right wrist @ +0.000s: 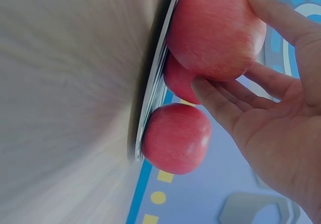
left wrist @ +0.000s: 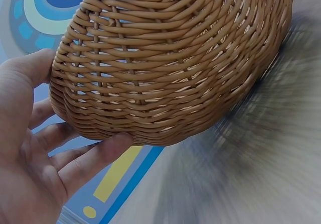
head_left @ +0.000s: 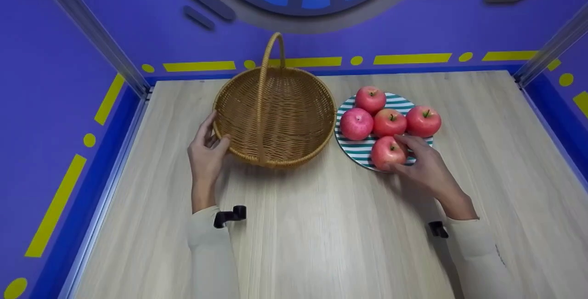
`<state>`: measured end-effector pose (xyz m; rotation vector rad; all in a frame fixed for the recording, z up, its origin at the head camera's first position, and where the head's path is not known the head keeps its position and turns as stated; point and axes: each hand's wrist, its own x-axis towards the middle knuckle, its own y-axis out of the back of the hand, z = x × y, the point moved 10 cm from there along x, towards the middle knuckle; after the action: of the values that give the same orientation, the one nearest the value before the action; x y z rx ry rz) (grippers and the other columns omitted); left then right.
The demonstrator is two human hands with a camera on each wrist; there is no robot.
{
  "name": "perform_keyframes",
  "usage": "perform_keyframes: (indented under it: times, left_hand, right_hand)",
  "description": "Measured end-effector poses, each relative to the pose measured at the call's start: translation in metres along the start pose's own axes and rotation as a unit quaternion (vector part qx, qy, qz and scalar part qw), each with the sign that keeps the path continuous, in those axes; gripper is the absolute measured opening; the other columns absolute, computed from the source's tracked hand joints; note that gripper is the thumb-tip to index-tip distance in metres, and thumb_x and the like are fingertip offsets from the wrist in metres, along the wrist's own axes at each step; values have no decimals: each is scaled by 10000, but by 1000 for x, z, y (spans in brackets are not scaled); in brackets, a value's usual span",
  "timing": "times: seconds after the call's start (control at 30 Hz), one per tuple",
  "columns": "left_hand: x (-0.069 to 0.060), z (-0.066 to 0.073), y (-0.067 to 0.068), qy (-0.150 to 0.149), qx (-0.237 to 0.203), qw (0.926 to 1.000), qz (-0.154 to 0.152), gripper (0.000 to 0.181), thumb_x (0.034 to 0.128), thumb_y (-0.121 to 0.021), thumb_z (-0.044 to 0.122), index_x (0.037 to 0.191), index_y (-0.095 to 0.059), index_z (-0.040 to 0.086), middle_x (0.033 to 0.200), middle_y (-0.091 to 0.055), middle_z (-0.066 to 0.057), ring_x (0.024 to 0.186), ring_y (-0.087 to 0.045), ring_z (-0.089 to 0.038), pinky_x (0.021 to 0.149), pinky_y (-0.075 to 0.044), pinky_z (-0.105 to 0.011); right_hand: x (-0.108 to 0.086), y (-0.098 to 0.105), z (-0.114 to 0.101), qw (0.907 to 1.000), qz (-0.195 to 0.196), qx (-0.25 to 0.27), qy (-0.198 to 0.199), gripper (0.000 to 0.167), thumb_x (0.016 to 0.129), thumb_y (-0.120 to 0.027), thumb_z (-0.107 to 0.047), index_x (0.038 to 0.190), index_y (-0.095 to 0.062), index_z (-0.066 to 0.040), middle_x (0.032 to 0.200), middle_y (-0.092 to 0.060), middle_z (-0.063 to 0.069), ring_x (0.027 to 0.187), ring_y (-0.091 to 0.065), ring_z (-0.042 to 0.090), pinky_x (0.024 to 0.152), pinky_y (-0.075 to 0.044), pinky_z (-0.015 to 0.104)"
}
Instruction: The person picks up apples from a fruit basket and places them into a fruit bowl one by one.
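A brown wicker basket [head_left: 294,120] with a tall hoop handle [head_left: 262,83] stands left of the middle, and nothing shows inside it. My left hand [head_left: 206,149] holds its left side; in the left wrist view the thumb and fingers [left wrist: 98,158] lie against the woven wall [left wrist: 170,78]. To the right, several red apples sit on a plate with green and white stripes [head_left: 360,152]. My right hand [head_left: 427,166] grips the nearest apple [head_left: 387,152] between thumb and fingers. That apple [right wrist: 215,30] appears at the plate's edge in the right wrist view.
Close behind the gripped apple are a middle apple [head_left: 389,123], a pinker one [head_left: 356,124], a back one [head_left: 370,99] and a right one [head_left: 423,121]. A blue wall [head_left: 321,42] closes the wooden table [head_left: 312,225] at the back; side panels flank it.
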<state>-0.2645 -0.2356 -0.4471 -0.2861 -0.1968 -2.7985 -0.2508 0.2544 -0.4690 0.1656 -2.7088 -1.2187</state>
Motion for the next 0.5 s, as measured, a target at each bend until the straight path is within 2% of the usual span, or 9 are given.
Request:
perform_keyframes:
  times: [0.1, 0.3, 0.5]
  left_hand:
    - [3, -9, 1, -1, 47, 10000, -24, 635, 960, -686, -7, 1569, -534, 91, 1598, -497, -100, 1421, -526, -309, 1157, -453, -437]
    - [3, -13, 2, 80, -23, 9999, -94, 629, 982, -699, 44, 1580, -531, 145, 1617, -476, -57, 1403, -547, -272, 1127, -481, -371]
    - [2, -15, 1, 274, -53, 9995, -136, 623, 998, -689, 72, 1591, -521, 166, 1645, -438, -44, 1366, -582, -315, 995, -569, -316]
  right_hand:
    - [-1, 1, 1, 10000, -13, 31, -23, 766, 840, -911, -106, 1491, -538, 46, 1442, -545, 272, 1330, -500, 446, 1039, -512, 639]
    - [-1, 1, 0, 9999, -53, 34, -83, 761, 846, -907, -101, 1496, -537, 39, 1456, -545, 269, 1347, -494, 446, 1052, -505, 634]
    - [-2, 4, -3, 9999, -61, 90, 13, 743, 850, -906, -106, 1486, -551, 39, 1435, -559, 270, 1331, -506, 446, 1059, -493, 644]
